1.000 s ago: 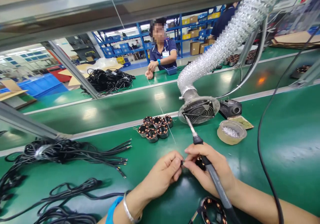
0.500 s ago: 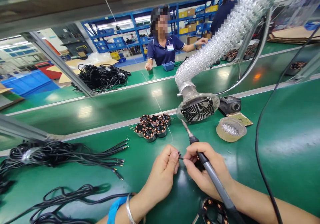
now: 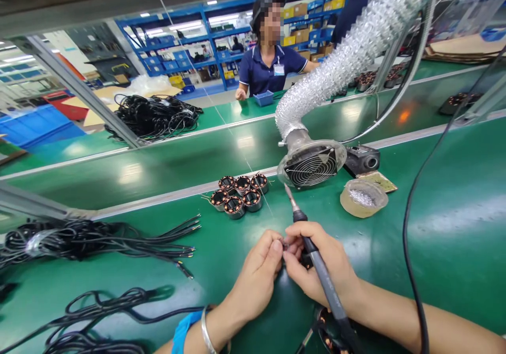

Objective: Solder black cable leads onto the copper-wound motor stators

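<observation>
My left hand [image 3: 259, 272] is closed in a pinch on a thin dark wire end, mostly hidden by the fingers. My right hand [image 3: 326, 267] grips a soldering iron [image 3: 326, 275], its tip pointing away from me toward the fan. The thumb and fingertips of the right hand also meet the left fingertips at the wire. Below the right hand lies a wound motor stator [image 3: 328, 330], partly covered by the iron's handle. A black cable [image 3: 177, 310] runs along the bench to my left wrist.
Several stators [image 3: 237, 193] stand grouped ahead. A fume extractor fan [image 3: 312, 167] hangs from a silver duct [image 3: 336, 64]. Right of it are a round tub [image 3: 361, 201] and a black iron stand [image 3: 363, 159]. Bundled cables [image 3: 98, 241] lie left. A co-worker [image 3: 269, 64] sits opposite.
My right hand has moved slightly left, its fingertips now against the left ones, and the soldering iron has shifted with it. The co-worker's head has turned.
</observation>
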`<state>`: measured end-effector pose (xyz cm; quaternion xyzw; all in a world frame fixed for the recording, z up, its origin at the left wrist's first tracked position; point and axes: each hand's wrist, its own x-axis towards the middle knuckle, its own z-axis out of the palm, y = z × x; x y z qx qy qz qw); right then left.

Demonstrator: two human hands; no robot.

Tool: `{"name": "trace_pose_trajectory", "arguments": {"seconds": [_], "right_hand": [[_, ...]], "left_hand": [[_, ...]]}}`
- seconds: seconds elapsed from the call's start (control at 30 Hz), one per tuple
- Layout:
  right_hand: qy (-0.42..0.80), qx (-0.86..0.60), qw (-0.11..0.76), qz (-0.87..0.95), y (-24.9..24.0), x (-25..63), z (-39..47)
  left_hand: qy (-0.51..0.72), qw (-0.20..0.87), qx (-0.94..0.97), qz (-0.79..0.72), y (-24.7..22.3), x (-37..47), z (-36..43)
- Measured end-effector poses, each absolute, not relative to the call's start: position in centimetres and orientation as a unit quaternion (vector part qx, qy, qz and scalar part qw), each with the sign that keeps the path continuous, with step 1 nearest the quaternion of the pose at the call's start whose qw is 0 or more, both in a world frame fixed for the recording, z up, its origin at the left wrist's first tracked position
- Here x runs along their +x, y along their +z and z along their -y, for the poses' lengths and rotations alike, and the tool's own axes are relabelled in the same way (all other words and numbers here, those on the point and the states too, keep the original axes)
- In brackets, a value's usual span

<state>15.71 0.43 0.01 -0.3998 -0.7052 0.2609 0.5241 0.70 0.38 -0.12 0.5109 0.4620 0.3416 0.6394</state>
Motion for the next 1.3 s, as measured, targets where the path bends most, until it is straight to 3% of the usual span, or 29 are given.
{"name": "trace_pose_trajectory", "arguments": {"seconds": [0.1, 0.3, 0.43, 0.63, 0.77, 1.1, 1.3], "right_hand": [[0.251, -0.376, 0.525, 0.721, -0.2, 15.9, -0.3], [0.151, -0.322, 0.503, 0.787, 1.4, 16.4, -0.7], [0.144, -0.262, 0.479, 0.825, 1.5, 16.2, -1.1], [0.209, -0.319, 0.480, 0.790, 1.4, 17.9, -2.4], [0.255, -0.296, 0.469, 0.792, 1.4, 18.4, -3.0], [0.179, -0.251, 0.465, 0.830, -0.1, 18.4, -3.0], [0.181, -0.312, 0.484, 0.798, 2.0, 19.9, -2.1]], "left_hand": [[0.351, 0.636, 0.511, -0.459, 0.0, 0.6, -0.6], [0.278, 0.489, 0.658, -0.501, 0.5, -0.2, -0.9], [0.240, 0.460, 0.699, -0.493, 1.5, -0.1, -0.6], [0.203, 0.416, 0.726, -0.509, 2.8, -0.3, -1.0], [0.216, 0.456, 0.706, -0.496, 2.2, -0.8, -1.3], [0.287, 0.632, 0.546, -0.469, 0.6, -0.3, -1.2], [0.323, 0.575, 0.535, -0.528, 0.6, 0.4, -1.0]]}}
